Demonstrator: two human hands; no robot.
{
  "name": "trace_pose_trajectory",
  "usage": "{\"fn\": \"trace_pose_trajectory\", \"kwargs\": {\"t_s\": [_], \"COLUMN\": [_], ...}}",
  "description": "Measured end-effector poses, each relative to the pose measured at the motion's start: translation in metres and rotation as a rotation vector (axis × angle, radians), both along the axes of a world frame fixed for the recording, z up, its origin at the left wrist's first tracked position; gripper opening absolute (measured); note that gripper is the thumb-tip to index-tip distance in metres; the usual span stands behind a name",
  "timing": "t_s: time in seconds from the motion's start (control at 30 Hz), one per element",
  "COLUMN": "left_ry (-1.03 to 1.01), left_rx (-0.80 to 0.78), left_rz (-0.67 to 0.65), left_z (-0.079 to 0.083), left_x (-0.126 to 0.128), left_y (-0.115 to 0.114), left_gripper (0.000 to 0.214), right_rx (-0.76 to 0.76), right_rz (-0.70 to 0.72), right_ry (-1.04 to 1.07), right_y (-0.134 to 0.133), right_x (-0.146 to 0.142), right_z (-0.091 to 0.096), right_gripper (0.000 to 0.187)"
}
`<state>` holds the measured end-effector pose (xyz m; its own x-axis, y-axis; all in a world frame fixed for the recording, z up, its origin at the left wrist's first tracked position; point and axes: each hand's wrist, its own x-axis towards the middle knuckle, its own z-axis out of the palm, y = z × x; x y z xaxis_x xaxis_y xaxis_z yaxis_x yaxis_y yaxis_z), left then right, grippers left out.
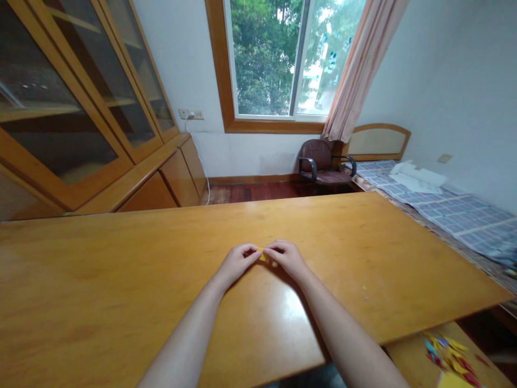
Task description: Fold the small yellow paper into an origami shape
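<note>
Near the middle of the wooden table (pixel 141 269), my left hand (pixel 237 263) and my right hand (pixel 289 260) meet fingertip to fingertip. Between them is a small, thin yellow piece (pixel 263 256), pinched from both sides by thumb and fingers. Most of it is covered by my fingers, so I cannot tell its exact kind. Both hands are closed and stay low, close to the tabletop.
At the lower right, a lower wooden surface holds a heap of small yellow, red and blue pieces (pixel 452 353) beside a yellow sheet (pixel 452 380). Beyond the table stand a brown armchair (pixel 323 159), a bed (pixel 456 210) and a glass-fronted cabinet (pixel 141 167).
</note>
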<state>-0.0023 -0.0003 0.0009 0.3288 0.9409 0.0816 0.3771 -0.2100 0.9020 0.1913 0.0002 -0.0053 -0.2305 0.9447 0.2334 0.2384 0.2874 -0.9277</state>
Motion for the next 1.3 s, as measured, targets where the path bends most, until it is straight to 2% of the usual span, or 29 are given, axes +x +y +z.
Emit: {"fn": "trace_pose_trajectory", "kwargs": {"t_s": [0.37,0.63,0.87,1.3], "left_ry": [-0.104,-0.128,-0.137,-0.25], "left_rx": [-0.056,-0.101,-0.091,-0.205], "left_rz": [0.063,0.119,0.117,0.116], "left_z": [-0.01,-0.003,-0.008,-0.016], "left_x": [0.001,0.003,0.001,0.001], "left_y": [0.001,-0.002,0.001,0.007], "left_gripper": [0.028,0.028,0.028,0.029], "right_rx": [-0.005,0.012,0.013,0.052], "right_rz": [-0.047,-0.076,-0.126,-0.15], "right_ry": [-0.006,-0.024,-0.025,-0.035], "right_y": [0.0,0.0,0.002,0.004], "right_x": [0.0,-0.001,-0.001,0.0], "right_z": [-0.002,-0.004,-0.007,-0.009], "right_gripper": [0.014,0.017,0.019,0.02]}}
